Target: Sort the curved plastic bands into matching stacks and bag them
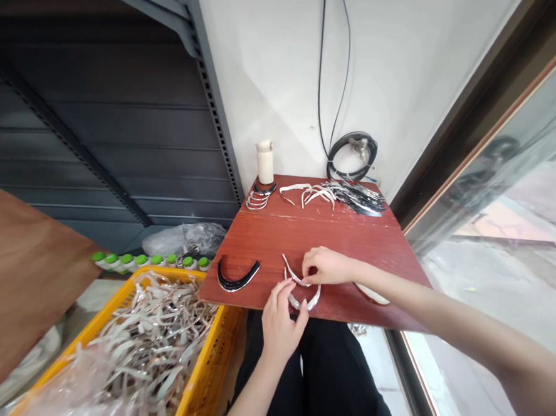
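Note:
On the red-brown table lies a white, glossy curved band (316,298), shaped like a headband, near the front edge. My left hand (281,315) has its thumb and fingertips on this band, one on either side of the near curve. A second thin white strip (289,266) slants up and left from between the hands. My right hand (325,265) pinches that strip at its lower end, fingers bent and pointing left. Just where the two pieces meet is partly covered by my fingers. To the left rests a U-shaped stack of black bands (235,285), apart from both hands.
Along the table's (276,236) back are a cream bottle (264,162), nested bands (258,200), loose white bands (314,192) and a pile of shiny strips (361,197). A cable coil (372,154) leans on the wall. A yellow crate (202,370) full of bands stands at left.

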`<state>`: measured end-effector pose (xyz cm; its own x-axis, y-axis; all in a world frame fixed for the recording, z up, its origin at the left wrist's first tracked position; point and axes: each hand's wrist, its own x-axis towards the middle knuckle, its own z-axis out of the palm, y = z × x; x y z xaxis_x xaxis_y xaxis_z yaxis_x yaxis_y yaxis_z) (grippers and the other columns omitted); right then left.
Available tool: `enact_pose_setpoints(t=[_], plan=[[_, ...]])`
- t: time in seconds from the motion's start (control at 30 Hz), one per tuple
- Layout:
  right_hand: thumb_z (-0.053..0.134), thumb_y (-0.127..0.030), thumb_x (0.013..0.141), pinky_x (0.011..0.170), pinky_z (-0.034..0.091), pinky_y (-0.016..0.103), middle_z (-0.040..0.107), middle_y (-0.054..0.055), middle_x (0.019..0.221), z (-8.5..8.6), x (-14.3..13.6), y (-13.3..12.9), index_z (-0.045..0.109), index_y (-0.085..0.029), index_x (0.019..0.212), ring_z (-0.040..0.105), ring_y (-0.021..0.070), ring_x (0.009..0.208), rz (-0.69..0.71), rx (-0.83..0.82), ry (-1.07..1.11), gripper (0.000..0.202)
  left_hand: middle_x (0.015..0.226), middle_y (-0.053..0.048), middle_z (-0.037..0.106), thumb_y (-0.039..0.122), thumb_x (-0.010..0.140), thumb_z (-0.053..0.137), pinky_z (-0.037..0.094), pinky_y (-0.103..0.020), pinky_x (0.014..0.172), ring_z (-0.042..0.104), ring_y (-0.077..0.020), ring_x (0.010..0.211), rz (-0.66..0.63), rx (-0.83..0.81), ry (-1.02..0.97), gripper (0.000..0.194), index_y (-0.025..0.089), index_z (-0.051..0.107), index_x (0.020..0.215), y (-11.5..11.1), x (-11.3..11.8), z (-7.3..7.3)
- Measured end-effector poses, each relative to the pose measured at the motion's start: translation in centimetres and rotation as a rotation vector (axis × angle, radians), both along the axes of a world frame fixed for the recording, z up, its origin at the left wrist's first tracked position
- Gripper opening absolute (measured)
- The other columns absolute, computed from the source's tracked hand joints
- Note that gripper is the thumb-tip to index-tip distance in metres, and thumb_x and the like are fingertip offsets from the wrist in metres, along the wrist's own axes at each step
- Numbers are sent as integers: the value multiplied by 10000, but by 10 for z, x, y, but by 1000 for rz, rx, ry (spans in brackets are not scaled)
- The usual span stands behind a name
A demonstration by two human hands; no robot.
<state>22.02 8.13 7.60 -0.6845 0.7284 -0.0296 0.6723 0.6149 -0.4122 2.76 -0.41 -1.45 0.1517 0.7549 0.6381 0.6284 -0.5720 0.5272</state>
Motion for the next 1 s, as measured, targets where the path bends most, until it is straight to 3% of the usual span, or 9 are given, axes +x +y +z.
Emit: enact_pose_setpoints(t=[0.3, 0.47, 0.53, 0.63, 0.73, 0.87, 1.0], plan=[[646, -252, 891, 833, 411, 308, 741, 27, 824, -7, -16, -31, 739, -204, 849, 624, 186, 847, 88, -78, 3, 113, 1151, -94, 679, 224, 883, 601, 513, -459, 991, 641, -251, 1106, -28, 6, 35, 258, 195, 583, 1139, 0, -2, 0], [583, -233, 920, 867, 434, 294, 755, 26, 857, -2, -3, -17, 747, -204, 857, 644, 164, 821, 86, -85, 92, 178, 1064, -62, 703, 196, 886, 584, 510, -456, 992, 664, -228, 1021, -55, 47, 32, 137, 218, 633, 1012, 2, -3, 2], [581, -238, 911, 874, 449, 289, 759, 28, 881, -1, 14, 5, 750, -203, 862, 658, 169, 835, -47, -9, 115, 180, 1062, -62, 700, 190, 886, 582, 520, -445, 967, 661, -227, 1013, -52, 58, 35, 126, 224, 650, 987, 2, -3, 3], [597, -243, 881, 845, 472, 268, 754, 24, 925, -4, 48, 54, 748, -217, 877, 671, 180, 874, -432, 186, 26, 153, 1062, -51, 696, 177, 888, 577, 511, -435, 971, 655, -215, 1008, -55, 57, 26, 134, 235, 672, 963, 1, -2, 6], [535, -247, 917, 828, 467, 286, 736, 78, 1001, -10, 78, 106, 736, -183, 962, 659, 206, 908, -686, 295, -21, 216, 1047, -33, 699, 171, 886, 577, 492, -433, 987, 655, -203, 991, -53, 48, 2, 138, 248, 685, 925, 1, -1, 8], [506, -311, 938, 859, 433, 355, 702, 151, 1069, -18, 91, 158, 727, -152, 1024, 618, 277, 991, -897, 396, -78, 286, 1032, -17, 707, 166, 882, 575, 473, -417, 990, 650, -195, 981, -40, 47, -19, 146, 253, 688, 913, 2, 1, 9], [519, -287, 922, 936, 370, 427, 682, 205, 1109, -29, 83, 185, 725, -118, 962, 555, 341, 1093, -1010, 448, -103, 270, 1022, -7, 711, 165, 878, 574, 460, -385, 989, 645, -186, 983, -29, 59, -36, 147, 253, 689, 905, 3, 2, 10]])
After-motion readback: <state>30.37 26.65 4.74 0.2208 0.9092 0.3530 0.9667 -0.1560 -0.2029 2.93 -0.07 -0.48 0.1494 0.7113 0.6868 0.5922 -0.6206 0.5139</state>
